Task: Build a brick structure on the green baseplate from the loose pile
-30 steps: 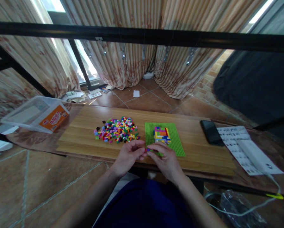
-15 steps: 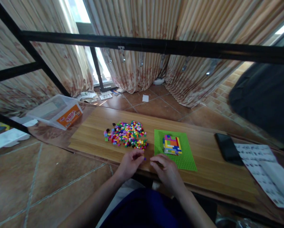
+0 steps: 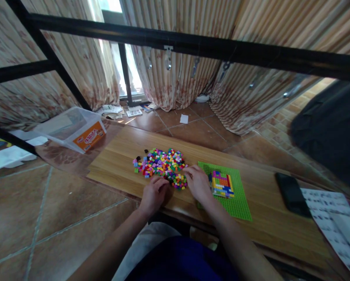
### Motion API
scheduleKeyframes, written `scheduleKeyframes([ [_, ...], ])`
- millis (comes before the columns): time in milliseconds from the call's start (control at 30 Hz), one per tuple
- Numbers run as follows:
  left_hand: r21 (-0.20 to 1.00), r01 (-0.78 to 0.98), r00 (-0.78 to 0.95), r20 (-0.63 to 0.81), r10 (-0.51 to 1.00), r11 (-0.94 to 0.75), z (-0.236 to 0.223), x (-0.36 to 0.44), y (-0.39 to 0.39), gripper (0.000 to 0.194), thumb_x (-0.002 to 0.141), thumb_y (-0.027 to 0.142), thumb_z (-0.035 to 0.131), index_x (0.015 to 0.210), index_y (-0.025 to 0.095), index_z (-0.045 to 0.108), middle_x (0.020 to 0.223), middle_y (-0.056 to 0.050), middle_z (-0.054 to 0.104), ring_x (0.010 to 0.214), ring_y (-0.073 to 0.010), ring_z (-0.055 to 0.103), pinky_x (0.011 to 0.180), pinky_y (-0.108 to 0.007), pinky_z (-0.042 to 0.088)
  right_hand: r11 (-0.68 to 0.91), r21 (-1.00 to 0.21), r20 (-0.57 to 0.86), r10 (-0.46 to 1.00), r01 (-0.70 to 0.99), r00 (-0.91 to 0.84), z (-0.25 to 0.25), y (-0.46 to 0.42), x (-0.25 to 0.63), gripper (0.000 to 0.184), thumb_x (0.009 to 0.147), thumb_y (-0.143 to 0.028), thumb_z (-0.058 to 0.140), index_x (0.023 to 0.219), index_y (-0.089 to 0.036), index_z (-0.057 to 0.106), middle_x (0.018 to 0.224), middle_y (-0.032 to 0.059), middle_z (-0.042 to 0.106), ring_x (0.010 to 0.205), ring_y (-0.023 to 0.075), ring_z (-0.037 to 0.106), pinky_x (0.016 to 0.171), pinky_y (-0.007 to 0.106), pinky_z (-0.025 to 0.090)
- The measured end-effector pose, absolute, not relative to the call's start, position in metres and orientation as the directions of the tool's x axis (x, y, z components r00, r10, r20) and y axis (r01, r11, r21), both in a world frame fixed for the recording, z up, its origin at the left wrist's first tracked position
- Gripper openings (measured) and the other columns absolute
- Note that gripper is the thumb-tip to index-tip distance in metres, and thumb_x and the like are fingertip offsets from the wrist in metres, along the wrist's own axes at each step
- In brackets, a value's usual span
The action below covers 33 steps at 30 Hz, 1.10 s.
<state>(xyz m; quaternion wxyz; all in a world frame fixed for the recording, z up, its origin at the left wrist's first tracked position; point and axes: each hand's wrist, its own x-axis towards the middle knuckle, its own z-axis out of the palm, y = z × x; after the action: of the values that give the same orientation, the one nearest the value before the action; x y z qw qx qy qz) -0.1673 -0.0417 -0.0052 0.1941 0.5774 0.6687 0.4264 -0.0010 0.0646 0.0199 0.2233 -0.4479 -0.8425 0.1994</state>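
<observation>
A heap of small multicoloured toy bricks (image 3: 163,164) lies on the wooden board. My left hand (image 3: 154,195) is at its near edge, fingers curled in towards the thumb; whatever they may hold is hidden. My right hand (image 3: 198,182) reaches to the heap's right edge, thumb and fingertips slightly apart beside the loose bricks, with nothing visible between them. Just right of that hand, a block built of coloured bricks (image 3: 222,184) sits on a green studded baseplate (image 3: 241,207). The right hand and wrist cover part of the baseplate's left side.
A clear plastic box (image 3: 72,128) with an orange label stands at the left end. To the right lie a black phone (image 3: 292,194) and a printed sheet (image 3: 328,218). A black metal bar (image 3: 175,36) crosses in front of the curtains (image 3: 181,86).
My hands were together over small bricks, then parted. My right hand has moved forward to the heap's edge, and my left hand has shifted left towards the heap. The camera view has turned too.
</observation>
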Motion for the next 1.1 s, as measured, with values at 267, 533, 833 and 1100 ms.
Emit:
scheduleKeyframes([
  [267,0.758,0.642,-0.242,0.345,0.907,-0.117,-0.022,-0.169,-0.039,0.018,0.088,0.021,0.053,0.094,0.021,0.069,0.107,-0.008,0.066,0.1,-0.0187,0.063,0.087,-0.034,0.054,0.627,-0.317,0.048,0.76,0.711,-0.648,0.021,0.102,-0.021,0.016,0.085,-0.016,0.06,0.095,-0.02,0.072,0.102,0.0094,0.061,0.101,0.0229,0.052,0.09,0.032,0.04],
  [533,0.925,0.376,-0.404,0.213,0.89,-0.051,-0.001,-0.166,-0.04,0.021,0.086,0.028,0.057,0.102,0.02,0.067,0.107,-0.008,0.066,0.098,-0.0191,0.062,0.086,-0.033,0.051,0.376,-0.76,0.075,0.861,0.529,-0.503,0.027,0.078,-0.006,0.011,0.084,-0.023,0.059,0.091,-0.02,0.067,0.089,0.0043,0.065,0.082,0.0186,0.059,0.08,0.033,0.046],
  [833,0.761,-0.583,-0.04,-0.377,0.925,0.285,0.058,-0.126,-0.036,0.034,0.073,0.048,0.071,0.08,0.015,0.065,0.067,0.0,0.061,0.06,-0.0082,0.054,0.053,-0.018,0.039,-0.022,-0.994,0.022,0.926,-0.111,-0.377,0.04,0.008,-0.003,0.018,0.079,-0.037,0.069,0.093,-0.026,0.071,0.118,0.0046,0.064,0.105,0.0205,0.061,0.086,0.035,0.051],
  [1100,0.938,-0.301,-0.184,-0.236,0.954,0.174,0.069,-0.116,-0.041,0.027,0.075,0.041,0.07,0.075,0.015,0.064,0.067,0.002,0.059,0.057,-0.0064,0.049,0.053,-0.018,0.039,0.061,-0.998,0.054,0.958,0.017,-0.281,0.062,0.0,0.021,0.02,0.08,-0.035,0.068,0.096,-0.024,0.073,0.092,0.003,0.071,0.085,0.0166,0.064,0.08,0.032,0.052],
])
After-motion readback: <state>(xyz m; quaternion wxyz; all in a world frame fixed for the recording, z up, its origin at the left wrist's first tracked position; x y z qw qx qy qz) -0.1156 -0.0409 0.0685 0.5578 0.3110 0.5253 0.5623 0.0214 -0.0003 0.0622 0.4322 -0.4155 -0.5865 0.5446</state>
